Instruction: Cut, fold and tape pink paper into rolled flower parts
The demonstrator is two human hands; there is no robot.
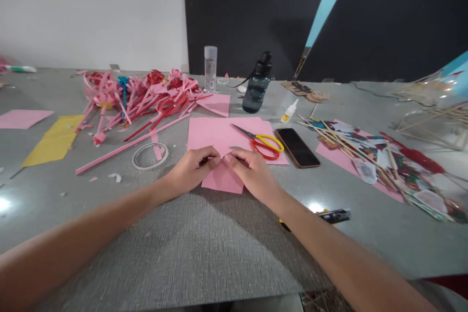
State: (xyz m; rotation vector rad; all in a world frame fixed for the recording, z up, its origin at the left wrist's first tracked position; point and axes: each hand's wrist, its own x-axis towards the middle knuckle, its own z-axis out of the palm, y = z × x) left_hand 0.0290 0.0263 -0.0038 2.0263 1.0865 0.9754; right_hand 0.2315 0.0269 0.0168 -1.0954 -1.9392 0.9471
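Both hands meet over a small pink paper piece (222, 181) lying on the grey table (204, 248). My left hand (192, 169) pinches its upper edge from the left, and my right hand (252, 170) pinches the same edge from the right, fingertips almost touching. Behind the piece lies a larger pink sheet (215, 134). Scissors (261, 142) with yellow and red handles rest on that sheet, just beyond my right hand.
A black phone (297, 147) lies right of the scissors. A tape ring (149, 156), a long pink paper strip (127, 145) and a heap of pink and red paper flowers (142, 95) sit left. Behind stand a dark bottle (257, 85), a clear tube (210, 68) and a glue bottle (290, 111). Sticks and cut-outs (373, 158) lie right.
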